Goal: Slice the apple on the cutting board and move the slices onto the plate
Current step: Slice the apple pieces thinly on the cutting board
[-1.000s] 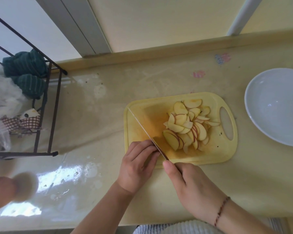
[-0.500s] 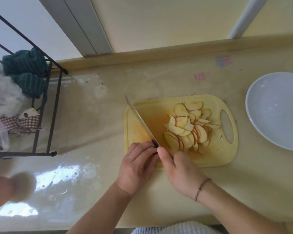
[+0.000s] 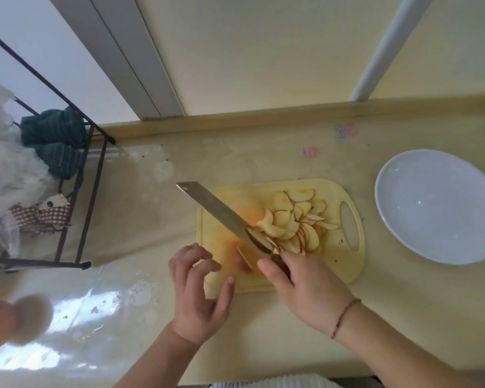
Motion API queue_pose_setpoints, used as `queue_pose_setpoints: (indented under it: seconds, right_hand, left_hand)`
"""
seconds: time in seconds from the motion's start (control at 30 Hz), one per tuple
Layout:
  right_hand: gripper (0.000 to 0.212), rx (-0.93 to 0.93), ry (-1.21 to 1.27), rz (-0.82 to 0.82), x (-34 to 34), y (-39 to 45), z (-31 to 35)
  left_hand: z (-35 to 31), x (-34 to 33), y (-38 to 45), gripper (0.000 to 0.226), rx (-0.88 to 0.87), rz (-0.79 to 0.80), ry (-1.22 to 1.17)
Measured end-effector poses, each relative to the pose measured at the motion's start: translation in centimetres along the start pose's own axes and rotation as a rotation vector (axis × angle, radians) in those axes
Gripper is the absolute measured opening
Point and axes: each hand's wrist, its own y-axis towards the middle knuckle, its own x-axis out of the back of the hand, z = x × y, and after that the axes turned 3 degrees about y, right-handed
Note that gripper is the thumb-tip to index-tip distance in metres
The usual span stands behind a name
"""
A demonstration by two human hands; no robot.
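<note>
A yellow cutting board (image 3: pixel 345 264) lies on the counter with a pile of thin apple slices (image 3: pixel 294 222) on its middle. My right hand (image 3: pixel 305 289) is shut on the handle of a knife (image 3: pixel 216 211). The blade is lifted and tilted, its tip pointing up-left past the board's edge, and a slice clings to it near the handle. A last small apple piece (image 3: pixel 242 261) lies on the board's near left part. My left hand (image 3: pixel 199 295) hovers open beside it, fingers spread, holding nothing. The white plate (image 3: pixel 437 205) stands right of the board, with no slices on it.
A black wire rack (image 3: pixel 76 191) with green cloths and a plastic bag stands at the left. A blurred round brownish object (image 3: pixel 14 320) sits at the near left. A wooden ledge and the wall run along the back of the counter.
My left hand has let go of the apple piece and opened. My right hand has raised and turned the knife, swinging its blade toward the slice pile.
</note>
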Motion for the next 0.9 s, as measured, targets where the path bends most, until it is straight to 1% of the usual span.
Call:
queue_pose_setpoints:
  seconds: [0.03,0.07,0.1,0.13,0.2,0.27,0.3,0.47,0.53,0.63,0.8,0.83,0.87,0.9]
  right_hand:
    - [0.061,0.019,-0.124,-0.049,0.0,0.0,-0.2]
    - [0.062,0.032,-0.22,-0.091,0.0,0.1,-0.5]
    - [0.062,0.042,-0.29,-0.117,-0.1,0.3,-0.9]
    - [0.062,0.052,-0.334,-0.131,-0.1,0.4,-1.2]
    - [0.063,0.062,-0.401,-0.134,-0.1,0.6,-1.6]
    - [0.062,0.057,-0.451,-0.115,0.0,0.7,-1.7]
    - [0.061,0.058,-0.469,-0.108,0.0,0.7,-1.7]
    - [0.062,0.087,-0.558,-0.112,-0.4,0.5,-2.0]
    - [0.062,0.075,-0.569,-0.095,-0.4,0.3,-1.9]
    - [0.061,0.057,-0.576,-0.088,-0.4,0.1,-1.7]
    - [0.061,0.065,-0.551,-0.044,-1.0,-1.5,-1.1]
    - [0.062,0.063,-0.535,-0.041,-1.2,-1.9,-0.9]
    - [0.064,0.057,-0.513,-0.037,-1.3,-2.2,-0.7]
    - [0.066,0.045,-0.479,-0.041,-1.4,-2.5,-0.7]
  left_hand:
    - [-0.9,0.3,0.9,0.02,-0.059,-0.028,0.042]
    - [-1.7,0.5,2.0,0.018,-0.128,-0.006,0.085]
    - [-2.3,0.3,3.3,0.015,-0.18,0.051,0.143]
    - [-2.7,0.0,4.6,0.013,-0.196,0.129,0.21]
    - [-2.9,-0.8,6.8,0.019,-0.109,0.286,0.319]
    - [-2.8,-1.5,8.0,0.026,0.021,0.441,0.356]
    - [-2.7,-1.7,8.3,0.027,0.055,0.5,0.361]
    - [-3.4,-3.1,9.7,0.029,0.095,0.671,0.407]
    - [-3.5,-3.7,10.0,0.029,0.108,0.686,0.41]
    - [-3.3,-4.6,10.2,0.029,0.136,0.648,0.38]
    - [-3.2,-5.1,11.1,0.028,0.14,0.789,0.52]
    - [-3.1,-5.0,11.2,0.027,0.119,0.762,0.485]
    - [-2.9,-4.6,11.3,0.026,0.086,0.667,0.393]
    - [-2.7,-3.8,11.3,0.025,0.074,0.516,0.277]
